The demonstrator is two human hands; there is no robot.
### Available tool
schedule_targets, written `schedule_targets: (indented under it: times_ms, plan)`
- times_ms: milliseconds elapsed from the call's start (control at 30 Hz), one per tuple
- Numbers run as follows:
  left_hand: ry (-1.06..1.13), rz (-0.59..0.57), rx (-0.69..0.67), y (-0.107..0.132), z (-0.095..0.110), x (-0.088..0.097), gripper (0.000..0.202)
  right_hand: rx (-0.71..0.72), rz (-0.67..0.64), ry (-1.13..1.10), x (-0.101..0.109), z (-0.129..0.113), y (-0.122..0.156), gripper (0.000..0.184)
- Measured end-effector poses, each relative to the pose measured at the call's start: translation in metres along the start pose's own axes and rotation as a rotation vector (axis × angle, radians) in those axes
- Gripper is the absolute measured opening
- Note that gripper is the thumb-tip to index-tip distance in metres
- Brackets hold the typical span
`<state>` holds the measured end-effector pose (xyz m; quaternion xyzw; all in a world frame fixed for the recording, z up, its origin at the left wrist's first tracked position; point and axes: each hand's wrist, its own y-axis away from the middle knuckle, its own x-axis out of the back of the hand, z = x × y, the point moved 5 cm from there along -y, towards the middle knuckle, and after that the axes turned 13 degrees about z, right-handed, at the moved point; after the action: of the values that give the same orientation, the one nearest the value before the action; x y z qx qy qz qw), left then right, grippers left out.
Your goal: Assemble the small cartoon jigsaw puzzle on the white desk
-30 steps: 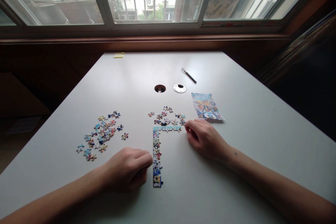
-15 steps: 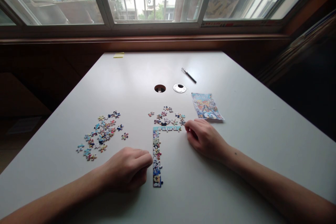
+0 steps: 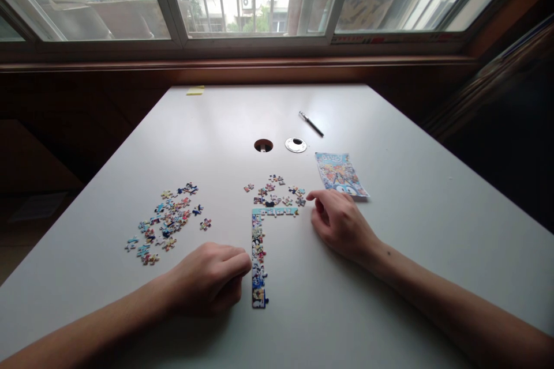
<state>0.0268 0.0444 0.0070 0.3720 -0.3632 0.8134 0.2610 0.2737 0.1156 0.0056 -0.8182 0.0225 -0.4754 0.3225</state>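
Note:
Joined jigsaw pieces form an L-shaped border [image 3: 258, 259], with a light-blue strip along its top and a multicoloured column down its left side. My left hand [image 3: 212, 277] rests on the table with fingers curled into a loose fist, its knuckles right beside the column; nothing shows in it. To the right of the top strip is my right hand [image 3: 341, 222], its index finger stretched out and apart from the thumb, with nothing visible between them. That fingertip is close to a loose puzzle piece [image 3: 300, 201] at the edge of a small cluster [image 3: 270, 188] above the strip.
A larger pile of loose puzzle pieces [image 3: 173, 219] lies to the left. The picture sheet [image 3: 340, 170] sits behind my right hand. Farther back are a pen [image 3: 311, 124], a round metal cover [image 3: 296, 145], a cable hole [image 3: 263, 146] and a yellow sticky note [image 3: 195, 90].
My right hand has shifted slightly right, and its index finger has straightened away from the thumb. My left hand and the puzzle pieces have stayed put.

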Motion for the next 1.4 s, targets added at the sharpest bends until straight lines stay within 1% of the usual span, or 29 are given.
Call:
schedule_targets:
  times_ms: [167,367,433,500,633,733,800,933,1000,1100,1200,1300,1400]
  plan:
    - [0.003,-0.004,-0.001,0.001,0.0,-0.001,0.015,-0.019,-0.009,0.024,-0.001,0.001,0.0,0.022]
    - [0.004,-0.013,0.006,0.001,-0.002,-0.002,0.015,-0.009,-0.017,0.002,-0.002,0.0,-0.001,0.022]
    - [0.004,-0.013,0.003,0.002,-0.001,-0.002,0.015,-0.005,-0.022,-0.008,-0.001,-0.001,-0.001,0.017]
    - [0.001,-0.017,0.003,0.002,-0.001,-0.002,0.015,0.03,-0.057,-0.029,-0.003,-0.003,0.0,0.008]
    - [-0.001,-0.023,0.006,0.003,-0.001,-0.002,0.016,0.155,-0.149,-0.075,-0.006,-0.01,0.002,0.017]
    - [-0.001,-0.03,0.01,0.003,-0.003,-0.003,0.016,0.169,-0.154,-0.084,-0.006,-0.011,0.003,0.017]
    - [-0.002,-0.031,0.01,0.003,-0.003,-0.003,0.017,0.163,-0.13,-0.061,-0.004,-0.011,0.003,0.017]
    - [0.0,-0.025,0.007,0.004,-0.002,-0.003,0.017,0.087,0.018,0.007,0.004,-0.006,0.0,0.008]
    - [0.001,-0.023,0.005,0.004,-0.002,-0.003,0.017,0.065,0.042,0.004,0.005,-0.005,-0.001,0.021]
    - [-0.001,-0.019,0.004,0.004,-0.003,-0.002,0.017,0.073,0.001,0.011,0.002,-0.005,0.0,0.036]
    - [-0.002,-0.019,0.003,0.004,-0.003,-0.002,0.016,0.069,-0.02,0.023,0.0,-0.003,0.0,0.042]
    - [0.001,-0.019,0.003,0.004,-0.003,-0.002,0.016,0.07,-0.04,0.012,-0.002,-0.003,0.002,0.043]
    - [0.004,-0.018,0.002,0.004,-0.002,-0.002,0.015,0.041,-0.027,0.013,-0.003,-0.001,0.002,0.046]
